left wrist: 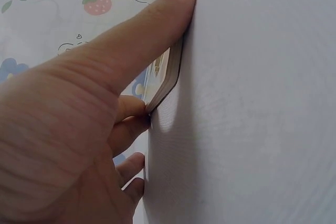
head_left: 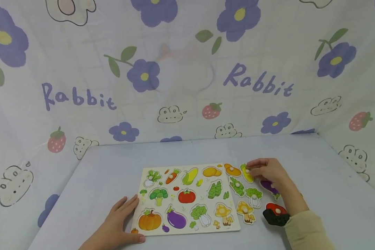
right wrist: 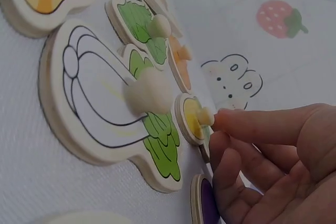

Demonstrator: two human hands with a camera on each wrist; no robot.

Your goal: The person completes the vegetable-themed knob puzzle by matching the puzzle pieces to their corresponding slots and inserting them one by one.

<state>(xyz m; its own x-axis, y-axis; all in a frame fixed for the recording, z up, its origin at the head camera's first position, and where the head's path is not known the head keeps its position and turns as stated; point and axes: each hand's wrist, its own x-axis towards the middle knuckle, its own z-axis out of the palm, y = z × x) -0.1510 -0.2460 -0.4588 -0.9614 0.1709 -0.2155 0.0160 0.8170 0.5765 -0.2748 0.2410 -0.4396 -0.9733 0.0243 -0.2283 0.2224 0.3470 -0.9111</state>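
Observation:
A wooden vegetable puzzle board (head_left: 203, 198) lies on the table. My left hand (head_left: 115, 225) spans its near left corner, the thumb along the front edge and fingers against the left edge. Above a yellow corn piece (head_left: 247, 175) at the board's far right is my right hand (head_left: 267, 171). Its bent fingertips (right wrist: 223, 119) come up to the corn's wooden knob (right wrist: 205, 116), and no finger is seen wrapped round it. The corn piece is flat on the table. Knobs show on the carrot (head_left: 172, 178) and the white-root vegetable (head_left: 151, 177) in the board.
Loose knobbed pieces lie right of the board: potato (head_left: 232, 170), green shoots (head_left: 236, 186), cabbage (head_left: 253, 197), mushroom (head_left: 246, 211). The eggplant (head_left: 270, 187) is partly under the right arm; a black wrist device (head_left: 276, 218) partly covers the red piece (head_left: 275, 207). A patterned curtain (head_left: 187, 69) hangs behind.

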